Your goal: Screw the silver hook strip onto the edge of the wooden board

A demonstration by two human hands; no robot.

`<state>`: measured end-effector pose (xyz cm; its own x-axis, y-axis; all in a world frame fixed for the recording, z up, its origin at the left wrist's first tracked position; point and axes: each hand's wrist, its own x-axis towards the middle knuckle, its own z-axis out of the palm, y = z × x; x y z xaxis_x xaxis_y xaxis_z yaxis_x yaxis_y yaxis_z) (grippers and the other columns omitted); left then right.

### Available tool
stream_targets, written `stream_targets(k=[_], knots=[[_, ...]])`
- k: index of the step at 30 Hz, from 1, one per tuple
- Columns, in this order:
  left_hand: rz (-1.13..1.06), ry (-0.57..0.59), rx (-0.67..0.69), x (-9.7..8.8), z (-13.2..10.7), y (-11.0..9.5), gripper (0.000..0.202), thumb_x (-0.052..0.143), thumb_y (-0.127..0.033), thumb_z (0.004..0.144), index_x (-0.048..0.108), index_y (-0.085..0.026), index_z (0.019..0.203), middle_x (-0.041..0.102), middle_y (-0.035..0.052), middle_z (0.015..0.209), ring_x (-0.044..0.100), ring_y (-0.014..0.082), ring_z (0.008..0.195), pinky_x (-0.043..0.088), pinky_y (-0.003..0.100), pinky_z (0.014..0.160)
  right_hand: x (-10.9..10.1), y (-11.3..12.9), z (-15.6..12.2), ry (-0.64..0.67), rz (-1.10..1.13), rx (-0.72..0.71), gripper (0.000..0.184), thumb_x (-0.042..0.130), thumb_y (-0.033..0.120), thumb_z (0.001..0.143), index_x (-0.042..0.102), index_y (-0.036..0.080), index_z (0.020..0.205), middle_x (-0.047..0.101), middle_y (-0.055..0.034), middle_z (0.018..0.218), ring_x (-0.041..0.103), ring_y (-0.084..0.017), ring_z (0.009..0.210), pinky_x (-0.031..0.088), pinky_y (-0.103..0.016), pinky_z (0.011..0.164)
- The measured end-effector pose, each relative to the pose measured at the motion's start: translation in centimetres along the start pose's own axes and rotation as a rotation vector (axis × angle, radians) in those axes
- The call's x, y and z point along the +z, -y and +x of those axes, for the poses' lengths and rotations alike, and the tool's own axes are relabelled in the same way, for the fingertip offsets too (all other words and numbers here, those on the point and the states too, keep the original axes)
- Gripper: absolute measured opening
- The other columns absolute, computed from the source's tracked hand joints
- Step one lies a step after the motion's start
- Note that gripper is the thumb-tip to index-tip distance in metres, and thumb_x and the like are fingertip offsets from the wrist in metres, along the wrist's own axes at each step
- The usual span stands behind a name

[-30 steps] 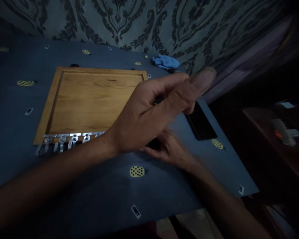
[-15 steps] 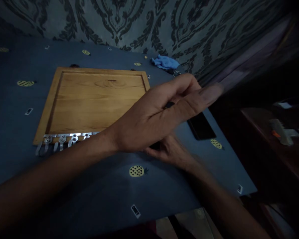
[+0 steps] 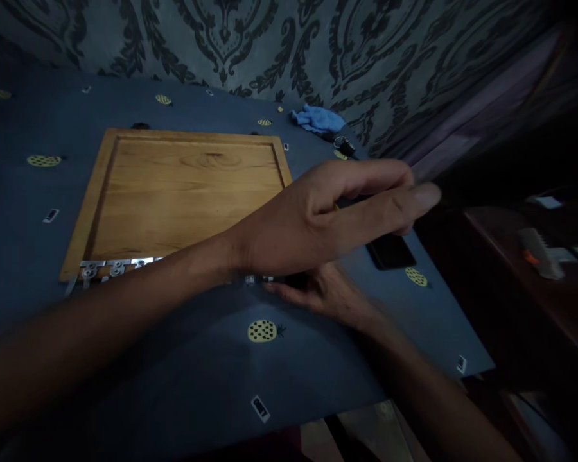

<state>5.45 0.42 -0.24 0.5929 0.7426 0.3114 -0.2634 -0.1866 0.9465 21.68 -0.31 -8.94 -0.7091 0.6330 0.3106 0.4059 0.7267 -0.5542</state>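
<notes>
My left hand (image 3: 313, 215) reaches across above the board's right side, with thumb and fingers pressed together at the tips. Whatever it pinches, if anything, does not show. Partly covered beneath it is my right hand (image 3: 330, 292), low at the board's front right corner. Its fingers are curled at a dark object (image 3: 296, 280) whose kind I cannot make out. The framed wooden board (image 3: 183, 192) lies flat. Along its front edge runs a row of small metal clasps (image 3: 117, 266), partly hidden by my left forearm.
A patterned blue cloth (image 3: 125, 385) covers the table. At the right lies a black phone (image 3: 392, 252). A crumpled blue rag (image 3: 318, 119) and a key ring with a dark fob (image 3: 344, 145) lie at the back, near the patterned wall (image 3: 250, 45). The table edge drops off at the right.
My left hand has come down slightly and its fingertips have shifted right, uncovering more of the key ring. My right hand stays nearly in place. The view has shifted a little.
</notes>
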Motion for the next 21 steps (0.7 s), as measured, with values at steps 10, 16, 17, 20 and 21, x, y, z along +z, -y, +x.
stream_targets(k=[10,16,17,20,21], knots=[[-0.015,0.075,-0.046,-0.3,0.2,-0.4,0.034,0.045,-0.023,0.098,0.044,-0.016,0.064,0.037,-0.0108,0.051,0.033,-0.0017,0.043,0.03,0.016,0.047,0.0,0.1,-0.2,0.024,0.001,0.035,0.027,0.065,0.042,0.091,0.067,0.018,0.102,0.07,-0.0062,0.089,0.067,-0.027,0.088,0.056,-0.044,0.082],[-0.039,-0.002,0.045,-0.6,-0.1,-0.8,0.033,0.047,-0.015,0.096,0.046,-0.016,0.064,0.039,-0.0103,0.051,0.035,-0.0015,0.043,0.032,0.016,0.046,-0.2,0.0,0.0,0.012,-0.07,0.005,0.038,0.064,0.049,0.091,0.067,0.018,0.112,0.069,-0.0105,0.104,0.064,-0.03,0.099,0.054,-0.045,0.084],[-0.037,-0.05,0.069,-0.7,-0.2,-1.1,0.033,0.043,-0.017,0.098,0.049,-0.015,0.065,0.038,-0.0104,0.051,0.033,-0.0021,0.041,0.03,0.015,0.045,-0.2,0.0,0.1,0.019,-0.082,0.0,0.04,0.063,0.051,0.091,0.067,0.018,0.115,0.068,-0.011,0.106,0.063,-0.03,0.1,0.054,-0.046,0.085],[-0.018,-0.193,0.11,-0.8,-0.5,-2.2,0.052,0.021,-0.034,0.102,0.05,-0.013,0.063,0.042,-0.0076,0.056,0.031,-0.0049,0.038,0.029,0.013,0.044,-0.5,0.2,0.3,0.045,-0.09,-0.026,0.044,0.06,0.052,0.093,0.064,0.018,0.121,0.066,-0.0119,0.109,0.061,-0.028,0.101,0.053,-0.046,0.087],[-0.007,-0.24,0.115,-0.8,-0.6,-2.4,0.058,0.015,-0.039,0.101,0.048,-0.014,0.061,0.042,-0.0065,0.057,0.03,-0.0053,0.038,0.028,0.012,0.042,-0.6,0.2,0.4,0.053,-0.087,-0.03,0.045,0.06,0.051,0.094,0.063,0.017,0.123,0.066,-0.0122,0.111,0.061,-0.028,0.103,0.052,-0.046,0.088]])
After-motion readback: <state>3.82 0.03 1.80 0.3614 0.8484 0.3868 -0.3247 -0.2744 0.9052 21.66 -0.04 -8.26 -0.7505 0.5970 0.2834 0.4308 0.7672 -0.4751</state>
